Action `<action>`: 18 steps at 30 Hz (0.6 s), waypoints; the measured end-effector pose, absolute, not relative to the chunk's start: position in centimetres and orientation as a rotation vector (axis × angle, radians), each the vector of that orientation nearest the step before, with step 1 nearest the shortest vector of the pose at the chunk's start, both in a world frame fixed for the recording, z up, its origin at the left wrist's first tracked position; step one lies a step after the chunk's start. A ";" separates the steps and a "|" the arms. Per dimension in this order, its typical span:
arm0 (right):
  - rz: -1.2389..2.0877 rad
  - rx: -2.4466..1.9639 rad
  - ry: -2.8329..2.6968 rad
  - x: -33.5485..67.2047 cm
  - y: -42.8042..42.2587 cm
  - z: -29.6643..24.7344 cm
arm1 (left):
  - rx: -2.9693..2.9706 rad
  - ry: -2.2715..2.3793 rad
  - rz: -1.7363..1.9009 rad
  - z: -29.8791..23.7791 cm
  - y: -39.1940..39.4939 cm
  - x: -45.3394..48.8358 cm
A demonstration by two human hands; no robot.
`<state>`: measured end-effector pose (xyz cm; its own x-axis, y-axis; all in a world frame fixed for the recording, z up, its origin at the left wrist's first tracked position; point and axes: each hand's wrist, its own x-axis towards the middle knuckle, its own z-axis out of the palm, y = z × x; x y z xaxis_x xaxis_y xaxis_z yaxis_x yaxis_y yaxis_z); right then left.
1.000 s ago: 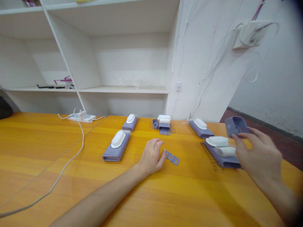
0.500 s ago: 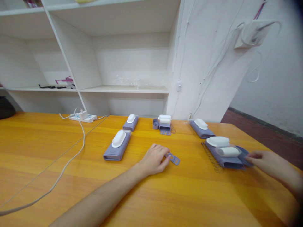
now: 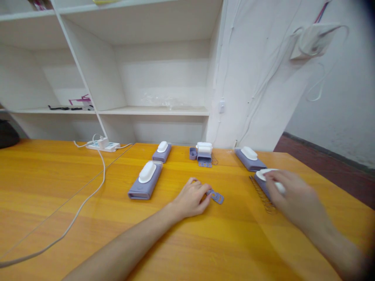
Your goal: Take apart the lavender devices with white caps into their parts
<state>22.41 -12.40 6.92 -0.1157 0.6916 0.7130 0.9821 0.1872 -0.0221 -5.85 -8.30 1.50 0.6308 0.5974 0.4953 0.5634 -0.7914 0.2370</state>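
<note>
My left hand [image 3: 191, 198] rests on the table with its fingertips closed on one end of a flat purple plate with cut-outs [image 3: 217, 197]. My right hand [image 3: 294, 199] is smeared by motion over a purple rectangular casing [image 3: 261, 186] and covers most of it. On that casing are a white oval cap [image 3: 263, 173] and a white roller [image 3: 280, 189], the roller mostly behind the fingers. Whether those fingers grip anything cannot be made out. A long thin coil spring [image 3: 260, 196] lies along the casing's left side.
Purple casings topped with white caps stand at left [image 3: 145, 180], back left [image 3: 161, 151] and back right [image 3: 249, 158]. A disassembled set [image 3: 204, 153] sits at the back middle. A white power strip [image 3: 103, 144] and its cable [image 3: 99, 183] lie on the left, below white shelves [image 3: 152, 111].
My right hand has moved left from the casing's right end to above its white parts. The purple part it was touching is now out of sight. My left hand has barely moved.
</note>
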 end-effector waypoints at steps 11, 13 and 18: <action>-0.293 -1.154 -2.526 12.2 -16.6 0.4 | 2.725 1.105 1.066 1.6 -8.4 -6.1; -0.417 -1.142 -2.506 13.2 -17.9 0.2 | 2.726 1.103 1.058 1.6 -8.3 -6.1; -0.875 -1.033 -2.401 18.6 -20.5 -2.9 | 2.719 1.105 1.039 1.5 -8.2 -6.0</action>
